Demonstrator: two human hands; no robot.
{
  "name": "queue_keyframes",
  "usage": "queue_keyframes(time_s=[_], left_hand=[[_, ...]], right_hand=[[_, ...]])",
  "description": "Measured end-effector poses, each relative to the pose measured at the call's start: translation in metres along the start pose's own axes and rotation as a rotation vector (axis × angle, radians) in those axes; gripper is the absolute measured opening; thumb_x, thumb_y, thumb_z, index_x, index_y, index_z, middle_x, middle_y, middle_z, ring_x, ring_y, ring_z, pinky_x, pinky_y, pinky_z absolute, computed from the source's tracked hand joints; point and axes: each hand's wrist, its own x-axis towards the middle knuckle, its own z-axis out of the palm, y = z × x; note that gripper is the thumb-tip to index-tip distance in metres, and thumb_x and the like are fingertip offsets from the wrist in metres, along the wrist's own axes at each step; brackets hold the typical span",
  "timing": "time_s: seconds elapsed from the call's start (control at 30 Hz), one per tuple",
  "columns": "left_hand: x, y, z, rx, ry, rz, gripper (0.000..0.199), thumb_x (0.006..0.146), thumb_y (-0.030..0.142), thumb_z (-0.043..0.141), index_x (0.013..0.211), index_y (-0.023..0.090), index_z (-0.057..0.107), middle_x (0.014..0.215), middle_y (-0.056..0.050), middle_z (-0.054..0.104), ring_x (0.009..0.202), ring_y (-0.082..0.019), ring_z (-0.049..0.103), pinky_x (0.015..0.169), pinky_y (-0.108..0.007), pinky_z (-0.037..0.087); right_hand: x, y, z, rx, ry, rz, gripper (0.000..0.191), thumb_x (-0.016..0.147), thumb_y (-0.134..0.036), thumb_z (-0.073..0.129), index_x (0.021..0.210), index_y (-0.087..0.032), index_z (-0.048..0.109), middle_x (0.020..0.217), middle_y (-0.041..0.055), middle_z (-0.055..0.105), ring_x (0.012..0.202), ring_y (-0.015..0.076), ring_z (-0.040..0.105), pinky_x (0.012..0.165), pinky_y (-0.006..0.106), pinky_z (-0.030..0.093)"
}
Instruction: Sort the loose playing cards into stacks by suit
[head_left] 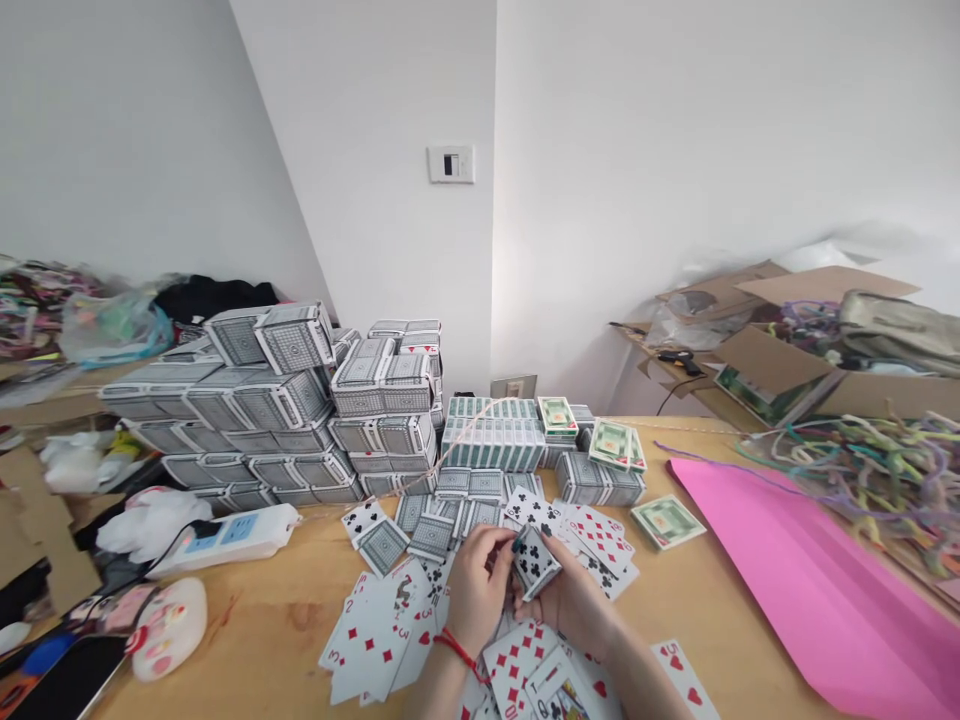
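Observation:
A small stack of playing cards, a club card face up on top, is held between my two hands just above the table. My right hand grips it from the right side, with the thumb at its top edge. From the left, my left hand, a red string round its wrist, pinches at the stack's near corner. Loose face-up cards lie spread under and around both hands. Behind them are face-down cards with grey backs and a fan of red diamond cards. One heart card lies apart at the right.
Tall stacks of grey card bundles stand at the back left. A row of green card boxes sits behind my hands. Pink paper covers the right side, near tangled cords. A power strip and a phone lie left.

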Motion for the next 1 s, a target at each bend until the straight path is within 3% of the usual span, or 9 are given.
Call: queue_keyframes(time_s=[0.27, 0.37, 0.5, 0.63, 0.77, 0.87, 1.0], left_hand=[[-0.002, 0.002, 0.004, -0.015, 0.034, 0.015, 0.012, 0.083, 0.023, 0.043, 0.085, 0.020, 0.055, 0.085, -0.005, 0.056, 0.074, -0.016, 0.056, 0.066, -0.027, 0.048], [-0.002, 0.000, 0.003, -0.050, 0.110, -0.014, 0.013, 0.083, 0.027, 0.044, 0.086, 0.020, 0.054, 0.085, -0.005, 0.057, 0.075, -0.017, 0.057, 0.065, -0.027, 0.049], [-0.001, -0.008, -0.001, -0.083, 0.227, -0.107, 0.016, 0.083, 0.032, 0.043, 0.090, 0.020, 0.049, 0.083, -0.006, 0.058, 0.074, -0.018, 0.059, 0.066, -0.029, 0.050], [0.000, -0.008, -0.006, -0.127, 0.149, -0.119, 0.015, 0.083, 0.033, 0.044, 0.088, 0.019, 0.048, 0.076, -0.003, 0.058, 0.070, -0.016, 0.060, 0.063, -0.026, 0.049], [-0.001, 0.001, -0.005, -0.122, 0.027, -0.072, 0.010, 0.081, 0.029, 0.045, 0.077, 0.020, 0.047, 0.070, -0.001, 0.060, 0.062, -0.014, 0.060, 0.057, -0.023, 0.049], [-0.003, 0.007, -0.003, -0.017, 0.008, 0.045, 0.010, 0.077, 0.022, 0.049, 0.067, 0.021, 0.047, 0.088, -0.005, 0.064, 0.080, -0.018, 0.062, 0.068, -0.029, 0.050], [-0.005, 0.015, -0.004, 0.065, 0.009, 0.173, 0.011, 0.074, 0.015, 0.047, 0.064, 0.021, 0.049, 0.111, -0.008, 0.057, 0.105, -0.023, 0.053, 0.085, -0.038, 0.045]], right_hand=[[-0.002, -0.001, 0.002, -0.038, 0.078, 0.001, 0.039, 0.081, -0.048, 0.043, 0.081, -0.013, 0.062, 0.064, 0.0046, 0.062, 0.049, 0.0118, 0.055, 0.048, 0.022, 0.045], [-0.002, -0.002, 0.004, -0.097, 0.136, -0.003, 0.038, 0.079, -0.051, 0.044, 0.079, -0.016, 0.060, 0.062, 0.0033, 0.061, 0.047, 0.0114, 0.053, 0.048, 0.022, 0.044], [-0.002, -0.001, 0.006, -0.096, 0.119, -0.065, 0.036, 0.079, -0.050, 0.045, 0.079, -0.016, 0.059, 0.061, 0.0030, 0.061, 0.052, 0.0131, 0.057, 0.052, 0.023, 0.044], [0.000, 0.001, 0.007, -0.084, 0.116, -0.173, 0.029, 0.078, -0.042, 0.051, 0.087, -0.016, 0.059, 0.076, 0.0056, 0.065, 0.064, 0.0163, 0.062, 0.060, 0.026, 0.046], [0.002, 0.001, 0.008, -0.135, 0.201, -0.273, 0.029, 0.076, -0.042, 0.054, 0.084, -0.015, 0.059, 0.073, 0.0050, 0.064, 0.062, 0.0171, 0.061, 0.059, 0.028, 0.047], [0.002, 0.000, 0.009, -0.221, 0.282, -0.366, 0.026, 0.073, -0.043, 0.058, 0.080, -0.018, 0.058, 0.070, 0.0017, 0.060, 0.060, 0.0160, 0.058, 0.052, 0.026, 0.046], [0.000, 0.001, 0.011, -0.388, 0.350, -0.493, 0.023, 0.073, -0.041, 0.059, 0.069, -0.020, 0.052, 0.063, -0.0038, 0.048, 0.055, 0.0114, 0.049, 0.048, 0.022, 0.044]])
